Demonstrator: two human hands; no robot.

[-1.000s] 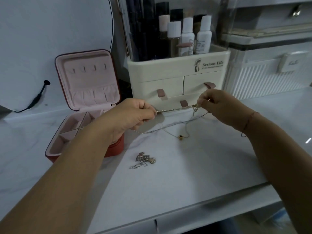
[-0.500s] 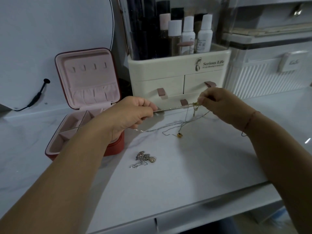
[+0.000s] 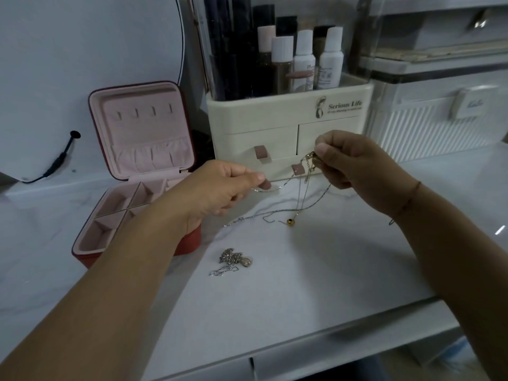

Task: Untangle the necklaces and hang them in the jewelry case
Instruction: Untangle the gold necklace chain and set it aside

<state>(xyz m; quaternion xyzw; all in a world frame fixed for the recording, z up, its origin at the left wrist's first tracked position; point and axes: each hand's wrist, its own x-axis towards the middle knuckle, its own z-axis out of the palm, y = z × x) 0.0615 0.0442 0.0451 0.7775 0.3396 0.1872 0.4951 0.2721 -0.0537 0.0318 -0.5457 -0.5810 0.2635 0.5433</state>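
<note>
Risk 1: the necklaces [image 3: 308, 169] cross one another just below my right hand [image 3: 354, 163]. As I read it, a hard pull apart would cinch that crossing tighter or strain a fine link

Risk 2: the gold bead [image 3: 289, 222] and a loose silver end rest on the table [image 3: 316, 276]. A quick lift could drag them into the hanging loops and snag them again

Risk 3: a strand this thin could slip from a two-finger pinch and drop back onto the rest

Left hand [image 3: 220, 188]: thumb and forefinger pinch one fine strand, with the other fingers curled under

Right hand: fingertips pinch the gold clasps [image 3: 311, 155], held higher than the left hand

Necklaces: strung between both hands and sagging from the right hand down to the table, in front of the cream drawer organiser [image 3: 275, 119]

Second tangle [image 3: 233, 261]: a silver heap on the table, nearer me and apart from both hands

Jewelry case [image 3: 143, 149]: open, left of the work and partly behind my left wrist. The four hooks [image 3: 143, 112] in the lid are bare, so I judge nothing is hung yet
</note>
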